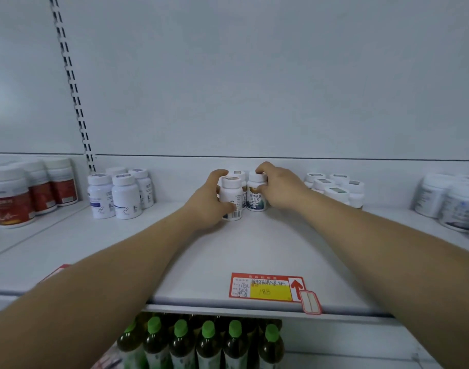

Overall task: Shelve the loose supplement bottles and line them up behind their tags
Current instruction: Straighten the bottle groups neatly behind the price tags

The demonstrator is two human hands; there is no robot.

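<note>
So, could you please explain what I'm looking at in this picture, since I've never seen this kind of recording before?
There is no machine here. A person wears a camera on the head, so you look forward and down along both bare arms at a white shop shelf. The left hand grips a white supplement bottle with its barcode facing us; the right hand grips the neighbouring bottle. More of that kind stand just behind. Other bottle groups stand left and right, with red-labelled ones at far left. A red and yellow price tag sits at the shelf's front edge, and green-capped drink bottles fill the shelf below.
</note>
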